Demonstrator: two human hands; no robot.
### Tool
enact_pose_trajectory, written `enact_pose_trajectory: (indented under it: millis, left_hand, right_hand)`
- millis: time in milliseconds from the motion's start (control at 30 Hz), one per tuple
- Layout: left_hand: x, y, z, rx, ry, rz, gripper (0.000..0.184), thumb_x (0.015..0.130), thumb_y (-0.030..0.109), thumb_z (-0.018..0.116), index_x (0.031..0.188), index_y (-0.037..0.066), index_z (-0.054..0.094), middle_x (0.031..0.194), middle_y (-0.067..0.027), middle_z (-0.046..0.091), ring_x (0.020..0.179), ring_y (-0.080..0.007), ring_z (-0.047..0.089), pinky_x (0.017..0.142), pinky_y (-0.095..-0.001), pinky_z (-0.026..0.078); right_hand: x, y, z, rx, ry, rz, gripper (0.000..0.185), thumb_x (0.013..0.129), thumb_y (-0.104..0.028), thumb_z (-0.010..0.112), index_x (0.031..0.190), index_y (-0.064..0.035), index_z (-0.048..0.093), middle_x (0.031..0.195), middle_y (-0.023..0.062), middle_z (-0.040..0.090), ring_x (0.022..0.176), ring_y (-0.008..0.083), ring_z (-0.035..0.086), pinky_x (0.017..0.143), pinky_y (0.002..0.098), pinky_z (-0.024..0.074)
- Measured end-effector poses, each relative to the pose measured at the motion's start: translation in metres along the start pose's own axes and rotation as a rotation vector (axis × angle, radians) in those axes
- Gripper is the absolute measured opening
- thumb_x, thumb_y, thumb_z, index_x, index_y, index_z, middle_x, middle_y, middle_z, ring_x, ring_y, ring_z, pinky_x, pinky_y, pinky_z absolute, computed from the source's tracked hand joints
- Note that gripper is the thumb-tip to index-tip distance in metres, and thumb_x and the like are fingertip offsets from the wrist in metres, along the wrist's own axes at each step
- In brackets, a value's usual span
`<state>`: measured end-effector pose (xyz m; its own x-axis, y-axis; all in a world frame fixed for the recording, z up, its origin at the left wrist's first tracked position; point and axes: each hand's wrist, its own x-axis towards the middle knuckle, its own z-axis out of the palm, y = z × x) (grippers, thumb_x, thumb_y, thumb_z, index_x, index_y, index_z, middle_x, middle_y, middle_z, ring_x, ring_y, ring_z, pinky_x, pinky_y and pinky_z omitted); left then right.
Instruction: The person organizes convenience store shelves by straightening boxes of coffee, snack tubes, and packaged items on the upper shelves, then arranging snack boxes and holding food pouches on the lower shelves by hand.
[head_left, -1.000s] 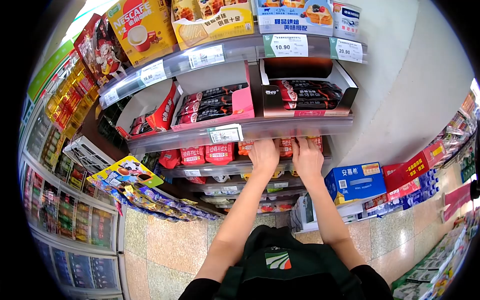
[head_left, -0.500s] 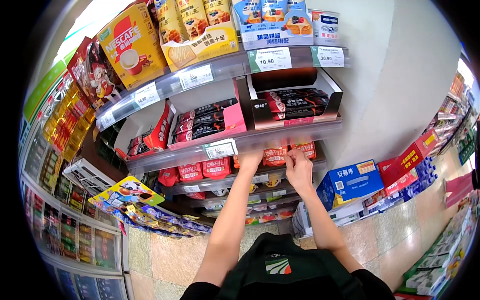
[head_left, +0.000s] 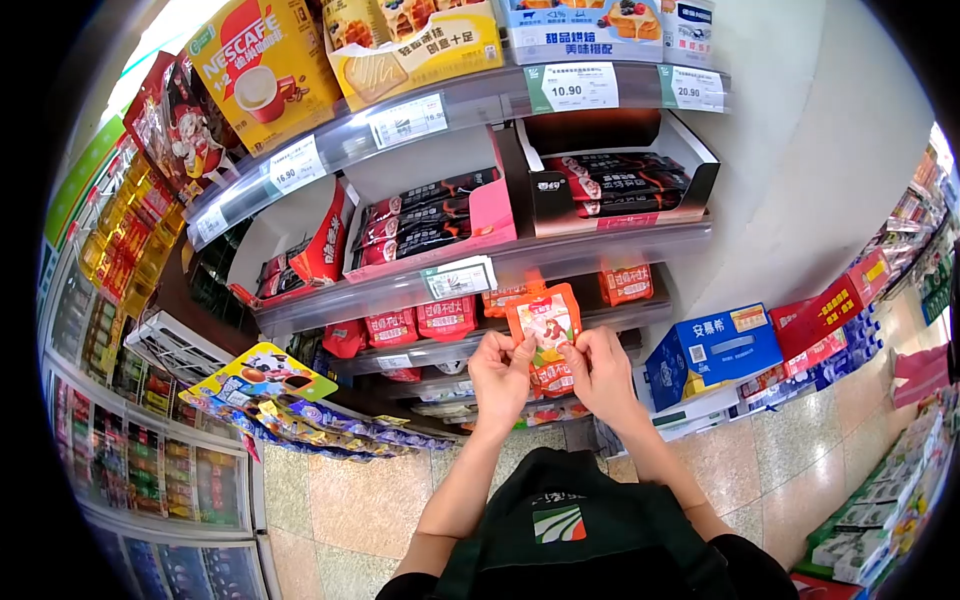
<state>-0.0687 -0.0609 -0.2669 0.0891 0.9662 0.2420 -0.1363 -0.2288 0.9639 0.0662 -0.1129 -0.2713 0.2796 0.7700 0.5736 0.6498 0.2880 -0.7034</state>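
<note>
An orange pouch [head_left: 546, 322] with a capped top is held up in front of the shelves. My left hand [head_left: 502, 378] pinches its left edge, and my right hand [head_left: 602, 375] grips the lower right side between thumb and fingers. Behind it, on the shelf under the curved price rail, another orange pouch [head_left: 627, 284] stands at the right end. Red pouches [head_left: 447, 317] stand further left on that same shelf. The lower part of the held pouch, near my thumbs, merges with more orange packaging, so its exact edge is unclear.
Above are open boxes of dark sticks [head_left: 620, 185] and a yellow Nescafe box [head_left: 262, 75]. A hanging snack display [head_left: 262, 375] juts out at the left. A blue carton [head_left: 712, 352] stands at the right beside a pale pillar [head_left: 800, 150]. Glass-door coolers line the far left.
Both hands have come back from the shelf, toward me, with the orange pouch now between them. A gap shows on the shelf beside the right-end pouch. The view has shifted slightly.
</note>
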Motion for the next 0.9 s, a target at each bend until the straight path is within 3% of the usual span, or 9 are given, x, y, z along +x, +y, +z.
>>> enact_pose_trajectory:
  millis: [133, 200, 267, 400, 467, 600, 667, 767, 900]
  left_hand:
    - [-0.011, 0.013, -0.008, -0.026, 0.023, -0.071, 0.022, 0.085, 0.005, 0.063, 0.072, 0.006, 0.045, 0.062, 0.0044, 0.047, 0.055, -0.0008, 0.039, 0.049, -0.0182, 0.034]
    - [-0.021, 0.003, -0.016, -0.075, 0.020, -0.094, 0.023, 0.086, 0.005, 0.062, 0.073, 0.006, 0.043, 0.063, 0.0035, 0.048, 0.055, -0.0009, 0.041, 0.049, -0.0180, 0.035]
    - [-0.034, -0.005, -0.025, -0.126, 0.044, -0.127, 0.022, 0.086, 0.005, 0.061, 0.074, 0.006, 0.043, 0.065, 0.0025, 0.050, 0.055, -0.0010, 0.041, 0.048, -0.0178, 0.035]
    - [-0.061, 0.007, -0.048, -0.205, -0.085, -0.346, 0.018, 0.087, 0.003, 0.059, 0.078, 0.007, 0.044, 0.067, 0.0015, 0.052, 0.055, -0.0013, 0.043, 0.048, -0.0176, 0.036]
    - [-0.070, 0.008, -0.052, -0.188, -0.094, -0.366, 0.017, 0.087, 0.003, 0.060, 0.080, 0.007, 0.045, 0.069, 0.0007, 0.054, 0.056, -0.0018, 0.045, 0.048, -0.0171, 0.035]
    - [-0.074, 0.018, -0.050, -0.230, -0.122, -0.336, 0.016, 0.086, 0.007, 0.062, 0.084, 0.005, 0.047, 0.072, -0.0007, 0.056, 0.059, -0.0027, 0.048, 0.052, -0.0177, 0.039]
    - [-0.075, 0.014, -0.044, -0.210, -0.023, -0.161, 0.015, 0.086, 0.008, 0.063, 0.083, 0.004, 0.048, 0.075, -0.0013, 0.058, 0.063, -0.0050, 0.050, 0.056, -0.0208, 0.043]
    - [-0.083, 0.001, -0.047, -0.043, -0.081, -0.026, 0.018, 0.083, 0.010, 0.066, 0.085, 0.002, 0.050, 0.077, -0.0040, 0.059, 0.065, -0.0091, 0.053, 0.059, -0.0241, 0.045]
    - [-0.083, 0.022, -0.027, 0.428, -0.182, 0.179, 0.025, 0.078, 0.006, 0.071, 0.091, 0.000, 0.050, 0.077, -0.0034, 0.057, 0.068, -0.0074, 0.053, 0.064, -0.0232, 0.046]
  right_hand:
    - [-0.009, 0.000, 0.002, 0.225, -0.163, 0.125, 0.021, 0.081, -0.009, 0.065, 0.082, -0.0022, 0.045, 0.068, 0.0107, 0.048, 0.056, 0.0217, 0.048, 0.055, 0.0317, 0.0411]
    - [-0.015, -0.003, 0.005, 0.520, -0.070, 0.228, 0.017, 0.083, -0.004, 0.064, 0.085, -0.0017, 0.047, 0.067, 0.0042, 0.043, 0.061, 0.0065, 0.042, 0.053, 0.0232, 0.0372]
    - [-0.018, -0.014, -0.002, 0.542, -0.065, 0.285, 0.018, 0.080, -0.002, 0.065, 0.094, 0.0000, 0.053, 0.067, 0.0039, 0.045, 0.059, 0.0069, 0.042, 0.053, 0.0231, 0.0371]
    - [-0.028, -0.025, -0.017, 0.208, -0.270, 0.060, 0.028, 0.076, -0.001, 0.067, 0.103, 0.0000, 0.059, 0.071, 0.0070, 0.052, 0.060, 0.0133, 0.049, 0.054, 0.0254, 0.0407]
    - [-0.038, -0.027, -0.015, 0.263, -0.313, 0.058, 0.030, 0.078, -0.005, 0.065, 0.107, 0.0015, 0.057, 0.077, 0.0132, 0.056, 0.062, 0.0219, 0.054, 0.058, 0.0301, 0.0449]
    - [-0.038, -0.023, -0.018, 0.459, -0.284, 0.191, 0.023, 0.081, -0.004, 0.063, 0.103, 0.0015, 0.060, 0.077, 0.0093, 0.058, 0.063, 0.0137, 0.052, 0.058, 0.0250, 0.0430]
    - [-0.039, -0.020, -0.014, 0.494, -0.218, 0.177, 0.019, 0.083, -0.003, 0.062, 0.101, 0.0023, 0.060, 0.077, 0.0037, 0.057, 0.064, 0.0072, 0.048, 0.058, 0.0214, 0.0403]
    - [-0.037, -0.024, -0.007, 0.613, 0.034, 0.332, 0.016, 0.089, -0.005, 0.056, 0.102, 0.0039, 0.059, 0.078, -0.0032, 0.053, 0.067, 0.0014, 0.042, 0.059, 0.0172, 0.0377]
    - [-0.036, -0.028, 0.002, 0.629, 0.186, 0.351, 0.018, 0.092, -0.007, 0.051, 0.105, 0.0053, 0.054, 0.091, 0.0060, 0.062, 0.079, 0.0052, 0.055, 0.072, 0.0203, 0.0465]
